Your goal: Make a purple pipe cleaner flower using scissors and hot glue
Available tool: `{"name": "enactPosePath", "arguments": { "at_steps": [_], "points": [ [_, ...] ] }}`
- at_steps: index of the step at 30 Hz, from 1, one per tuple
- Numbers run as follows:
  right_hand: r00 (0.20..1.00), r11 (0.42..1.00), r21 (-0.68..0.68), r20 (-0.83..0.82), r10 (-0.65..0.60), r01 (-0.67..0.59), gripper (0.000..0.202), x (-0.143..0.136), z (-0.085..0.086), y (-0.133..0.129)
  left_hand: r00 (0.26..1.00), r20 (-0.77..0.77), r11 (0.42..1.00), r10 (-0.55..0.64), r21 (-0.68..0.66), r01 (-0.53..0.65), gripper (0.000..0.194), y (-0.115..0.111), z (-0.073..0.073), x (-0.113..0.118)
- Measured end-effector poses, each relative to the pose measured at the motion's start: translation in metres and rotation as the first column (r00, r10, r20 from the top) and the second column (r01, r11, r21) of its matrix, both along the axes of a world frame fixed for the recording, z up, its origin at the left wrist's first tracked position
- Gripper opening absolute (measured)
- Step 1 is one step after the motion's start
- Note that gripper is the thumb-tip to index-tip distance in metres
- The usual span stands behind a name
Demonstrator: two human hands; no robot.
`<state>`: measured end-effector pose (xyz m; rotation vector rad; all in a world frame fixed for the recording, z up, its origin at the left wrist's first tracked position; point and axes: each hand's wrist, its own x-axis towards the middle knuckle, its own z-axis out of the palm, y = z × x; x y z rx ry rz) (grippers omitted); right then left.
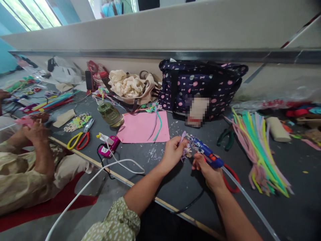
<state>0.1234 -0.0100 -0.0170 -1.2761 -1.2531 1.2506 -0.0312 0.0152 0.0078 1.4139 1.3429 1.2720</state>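
Note:
In my right hand [207,169] is a blue hot glue gun [207,152], its nozzle pointing up and left. A long clear glue stick [250,204] trails from its back end. Just left of the nozzle, my left hand [173,152] pinches a small lilac piece [184,135], perhaps cut pipe cleaner. The nozzle is close to that piece; whether they touch I cannot tell. Small lilac and cream scraps lie on the table beneath my fingers. Red-handled scissors [232,179] lie partly hidden behind my right hand.
A pink sheet [140,129] bears two pipe cleaners. Around it stand a bottle of yellowish liquid [109,113] and a dotted bag [200,83]. Pliers [225,137] and a pipe-cleaner bundle [260,150] lie right. A white cable [100,170] loops left, near a magenta power strip [109,146] and a seated co-worker [30,167].

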Motion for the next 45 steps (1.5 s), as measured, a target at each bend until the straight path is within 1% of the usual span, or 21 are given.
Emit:
{"name": "enactPosePath", "arguments": {
  "at_steps": [7, 11, 13, 14, 16, 17, 19, 22, 24, 27, 31, 41, 43, 45],
  "points": [
    [1.000, 1.000, -0.023, 0.018, -0.020, 0.021, 0.042, -0.002, 0.006, 0.000, 1.000, 0.003, 1.000, 0.005, 0.005, -0.005, 0.036, 0.001, -0.003, 0.000],
    [0.998, 0.999, -0.026, 0.053, 0.026, -0.024, 0.047, -0.003, 0.016, 0.001, 0.999, 0.026, 1.000, 0.019, 0.015, -0.019, 0.036, 0.001, -0.002, -0.001],
    [0.997, 0.998, -0.043, 0.061, 0.044, -0.041, 0.047, -0.003, 0.021, 0.002, 0.998, 0.052, 1.000, 0.023, -0.003, -0.023, 0.036, 0.002, 0.001, -0.001],
    [0.998, 0.998, -0.052, 0.062, 0.031, -0.028, 0.046, -0.003, 0.024, 0.002, 0.997, 0.073, 1.000, 0.024, -0.021, -0.022, 0.037, 0.002, 0.002, -0.001],
    [0.998, 0.997, -0.061, 0.039, -0.048, 0.050, 0.039, -0.004, 0.027, 0.003, 0.990, 0.141, 0.997, 0.017, -0.083, -0.005, 0.041, 0.002, 0.005, -0.001],
    [0.994, 0.993, -0.052, 0.016, -0.105, 0.106, 0.035, -0.005, 0.028, 0.003, 0.981, 0.194, 0.992, 0.006, -0.124, 0.018, 0.043, 0.002, 0.006, -0.001],
    [0.980, 0.981, -0.014, -0.042, -0.196, 0.196, 0.030, -0.008, 0.031, 0.004, 0.942, 0.334, 0.972, -0.028, -0.210, 0.103, 0.047, 0.002, 0.008, -0.001],
    [0.967, 0.967, 0.050, -0.060, -0.247, 0.250, 0.028, -0.011, 0.035, 0.005, 0.851, 0.519, 0.923, -0.080, -0.283, 0.260, 0.050, 0.001, 0.009, -0.001],
    [0.965, 0.963, 0.067, -0.042, -0.259, 0.262, 0.027, -0.012, 0.037, 0.006, 0.810, 0.576, 0.892, -0.109, -0.304, 0.336, 0.050, 0.001, 0.009, -0.001],
    [0.967, 0.967, 0.063, -0.072, -0.243, 0.247, 0.027, -0.012, 0.036, 0.008, 0.794, 0.591, 0.845, -0.145, -0.343, 0.410, 0.049, 0.000, 0.008, -0.002],
    [0.971, 0.970, 0.067, -0.068, -0.231, 0.235, 0.028, -0.011, 0.032, 0.009, 0.793, 0.581, 0.803, -0.182, -0.378, 0.461, 0.048, 0.000, 0.007, -0.002],
    [0.979, 0.971, 0.129, -0.048, -0.199, 0.204, 0.023, -0.011, 0.040, 0.009, 0.771, 0.587, 0.765, -0.247, -0.370, 0.528, 0.044, 0.000, 0.006, -0.003],
    [0.975, 0.967, 0.123, -0.047, -0.217, 0.221, 0.022, -0.010, 0.042, 0.009, 0.775, 0.578, 0.771, -0.257, -0.361, 0.525, 0.048, 0.000, 0.007, -0.002],
    [0.966, 0.962, 0.094, -0.064, -0.250, 0.255, 0.023, -0.008, 0.041, 0.010, 0.782, 0.571, 0.796, -0.248, -0.341, 0.501, 0.051, 0.000, 0.008, 0.000]
  ]
}}
